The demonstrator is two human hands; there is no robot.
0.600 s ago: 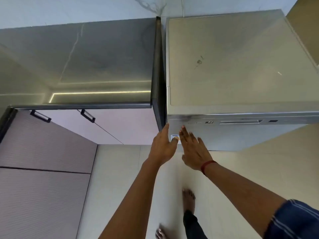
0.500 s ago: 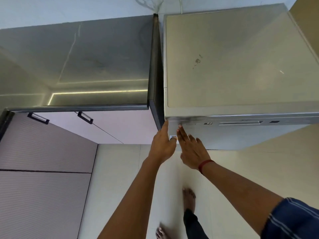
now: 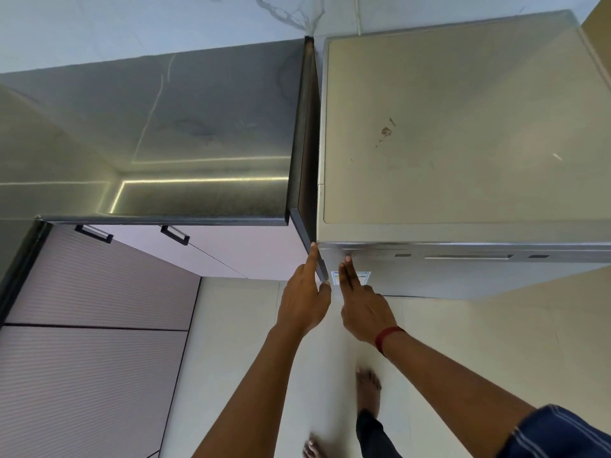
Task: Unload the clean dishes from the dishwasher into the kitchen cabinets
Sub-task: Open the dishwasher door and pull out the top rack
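Dishwasher [image 3: 463,127]: free-standing, pale beige top, right of centre, back against the far tiled wall [image 3: 132,21]. Door closed. Grey control strip [image 3: 429,256] runs along the top of the front; white sticker [image 3: 362,277] on the door near its left edge.

Left hand [image 3: 304,302]: fingers straight and together, pointing up, tips at the dishwasher's near left corner, against the dark side panel [image 3: 305,160] of the counter. Holds nothing.

Right hand [image 3: 363,309]: index and middle fingers straight, pressed side by side, tips touching the left end of the control strip; the other fingers folded back. Holds nothing. Red band [image 3: 388,338] on the wrist, blue striped sleeve [image 3: 562,434] at the near right.

Counter [image 3: 182,127]: grey, glossy, just left of the dishwasher. Cabinet doors [image 3: 66,358] below it, two black handles [image 3: 94,233] [image 3: 175,234] under the edge.

Floor [image 3: 479,358]: pale tile. Two bare feet [image 3: 368,388] [image 3: 312,449] below the hands.
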